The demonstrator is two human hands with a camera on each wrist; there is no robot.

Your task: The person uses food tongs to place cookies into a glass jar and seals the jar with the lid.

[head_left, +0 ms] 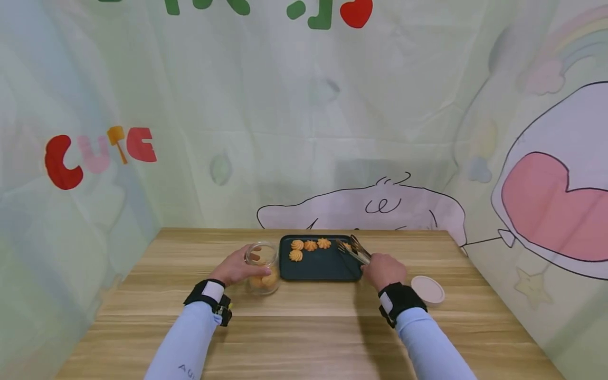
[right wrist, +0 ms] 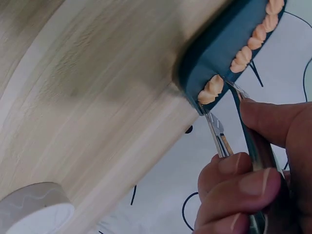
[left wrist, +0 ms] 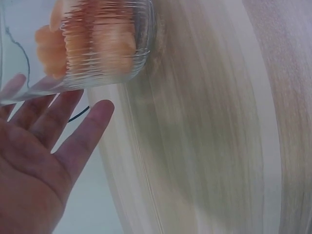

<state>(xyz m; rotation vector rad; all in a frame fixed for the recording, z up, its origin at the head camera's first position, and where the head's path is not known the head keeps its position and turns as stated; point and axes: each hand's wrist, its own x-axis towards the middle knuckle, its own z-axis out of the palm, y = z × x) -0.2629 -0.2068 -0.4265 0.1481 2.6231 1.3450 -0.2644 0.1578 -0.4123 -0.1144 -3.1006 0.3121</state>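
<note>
A clear glass jar (head_left: 262,269) stands upright at the left end of a dark tray (head_left: 313,272), with piped cookies (head_left: 266,279) in its lower part. My left hand (head_left: 241,267) holds the jar, thumb across the front and fingers seen through the glass behind. In the left wrist view the lowest finger is apart from the glass. My right hand (head_left: 386,270) grips metal tongs (head_left: 353,253) above the tray's right end. Their tips straddle a single cookie (right wrist: 212,90); whether they touch it I cannot tell. Several more cookies (head_left: 310,245) lie along the tray's back and left.
A round white lid (head_left: 428,290) lies on the wooden table (head_left: 304,343), right of my right hand. Behind the table's back edge hangs a printed cloth (head_left: 294,116) with cartoon drawings, and similar cloth covers both sides.
</note>
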